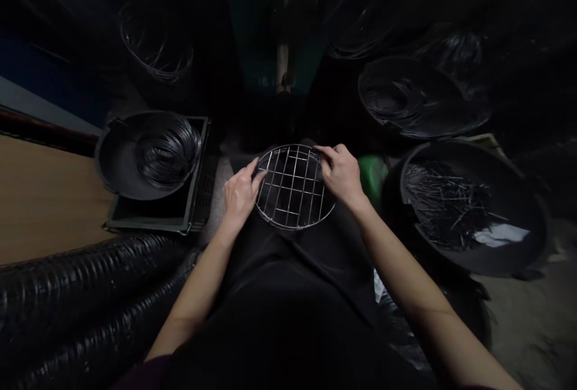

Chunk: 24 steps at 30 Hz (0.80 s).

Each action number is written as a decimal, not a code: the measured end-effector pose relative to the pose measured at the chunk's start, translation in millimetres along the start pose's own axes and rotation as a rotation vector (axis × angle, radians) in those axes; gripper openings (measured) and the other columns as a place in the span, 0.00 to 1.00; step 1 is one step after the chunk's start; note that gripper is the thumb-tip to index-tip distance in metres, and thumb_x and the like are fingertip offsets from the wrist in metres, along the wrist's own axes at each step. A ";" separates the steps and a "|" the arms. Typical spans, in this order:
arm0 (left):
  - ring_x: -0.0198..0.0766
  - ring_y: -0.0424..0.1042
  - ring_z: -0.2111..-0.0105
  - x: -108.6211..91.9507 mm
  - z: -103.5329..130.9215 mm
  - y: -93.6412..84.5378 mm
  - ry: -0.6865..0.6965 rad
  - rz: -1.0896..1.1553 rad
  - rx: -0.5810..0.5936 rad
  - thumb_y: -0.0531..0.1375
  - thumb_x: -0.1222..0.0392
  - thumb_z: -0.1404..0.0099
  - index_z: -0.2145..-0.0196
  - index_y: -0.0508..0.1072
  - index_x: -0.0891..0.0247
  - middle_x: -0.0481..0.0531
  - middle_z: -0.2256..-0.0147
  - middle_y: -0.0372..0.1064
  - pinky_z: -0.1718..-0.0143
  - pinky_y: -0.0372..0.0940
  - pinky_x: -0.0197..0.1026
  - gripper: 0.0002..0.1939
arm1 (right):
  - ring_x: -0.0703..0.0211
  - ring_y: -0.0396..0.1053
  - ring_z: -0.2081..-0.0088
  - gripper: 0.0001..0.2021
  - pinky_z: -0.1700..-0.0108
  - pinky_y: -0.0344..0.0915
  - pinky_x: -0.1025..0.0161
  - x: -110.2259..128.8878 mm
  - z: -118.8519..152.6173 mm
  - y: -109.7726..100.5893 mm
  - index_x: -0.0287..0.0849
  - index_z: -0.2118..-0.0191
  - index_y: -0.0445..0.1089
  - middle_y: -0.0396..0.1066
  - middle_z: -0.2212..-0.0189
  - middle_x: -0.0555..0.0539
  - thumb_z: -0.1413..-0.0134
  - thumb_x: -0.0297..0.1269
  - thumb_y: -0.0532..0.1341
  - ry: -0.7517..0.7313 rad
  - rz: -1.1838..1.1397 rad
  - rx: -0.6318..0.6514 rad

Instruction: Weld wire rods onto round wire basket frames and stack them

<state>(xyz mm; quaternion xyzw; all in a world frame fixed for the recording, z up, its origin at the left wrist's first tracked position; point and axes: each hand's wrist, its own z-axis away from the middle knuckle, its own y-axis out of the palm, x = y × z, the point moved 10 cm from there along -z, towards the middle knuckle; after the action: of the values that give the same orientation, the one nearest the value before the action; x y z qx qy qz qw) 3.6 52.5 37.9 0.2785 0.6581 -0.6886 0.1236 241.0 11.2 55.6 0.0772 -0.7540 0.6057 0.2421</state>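
Observation:
A round wire grid (288,188) with a thin metal rim lies in front of me, just above my dark-clothed lap. My left hand (242,191) pinches its left edge between thumb and fingers. At the upper right of the rim, my right hand (340,173) has its fingers closed on the wire. Dark cloth shows through the square openings of the grid.
On the left a black basin (119,161) with coiled wire (164,152) rests on a crate (198,185). To the right stands a black basin (518,216) of short wire pieces (444,204), near a green object (372,176). Machinery (283,65) rises ahead.

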 end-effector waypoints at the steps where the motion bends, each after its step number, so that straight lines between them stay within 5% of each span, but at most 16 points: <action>1: 0.52 0.76 0.57 0.8 0.6 1.1 0.012 0.008 -0.015 0.58 0.47 0.32 0.42 0.71 0.57 0.58 0.57 0.77 0.54 0.69 0.47 0.23 | 0.52 0.67 0.63 0.20 0.60 0.68 0.54 -1.2 1.7 1.9 0.45 0.48 0.73 0.66 0.65 0.42 0.37 0.37 0.48 -0.008 -0.009 0.000; 9: 0.48 0.70 0.53 7.6 4.5 15.9 0.075 0.131 -0.077 0.55 0.49 0.30 0.40 0.68 0.56 0.58 0.55 0.68 0.46 0.64 0.51 0.23 | 0.45 0.60 0.41 0.28 0.42 0.61 0.40 -4.6 43.3 5.2 0.48 0.33 0.53 0.62 0.44 0.39 0.34 0.53 0.45 -0.046 -0.080 -0.023; 16: 0.47 0.65 0.43 5.1 6.7 27.9 0.150 0.318 0.018 0.50 0.51 0.27 0.35 0.60 0.56 0.56 0.44 0.67 0.38 0.58 0.53 0.25 | 0.47 0.51 0.33 0.29 0.39 0.59 0.38 -3.8 92.1 10.8 0.55 0.29 0.24 0.49 0.33 0.43 0.32 0.45 0.36 0.117 -0.060 -0.051; 19: 0.44 0.64 0.40 5.1 1.8 34.6 0.194 0.478 0.074 0.49 0.49 0.26 0.34 0.57 0.56 0.55 0.42 0.66 0.35 0.56 0.50 0.26 | 0.48 0.53 0.34 0.29 0.39 0.61 0.40 -7.2 89.5 14.6 0.56 0.29 0.26 0.51 0.33 0.46 0.32 0.45 0.38 0.161 -0.073 -0.024; 24: 0.46 0.63 0.38 8.0 -6.6 42.2 0.186 0.567 0.154 0.50 0.45 0.28 0.35 0.58 0.58 0.57 0.41 0.65 0.33 0.54 0.51 0.28 | 0.50 0.57 0.35 0.28 0.36 0.59 0.45 -10.9 81.0 9.7 0.47 0.31 0.43 0.54 0.33 0.43 0.32 0.46 0.44 0.200 -0.210 -0.029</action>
<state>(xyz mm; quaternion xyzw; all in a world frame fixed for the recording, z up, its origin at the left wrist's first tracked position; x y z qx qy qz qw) 21.3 56.1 -1.6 0.5212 0.5086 -0.6460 0.2287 224.5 -65.3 30.1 0.0915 -0.7225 0.5709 0.3789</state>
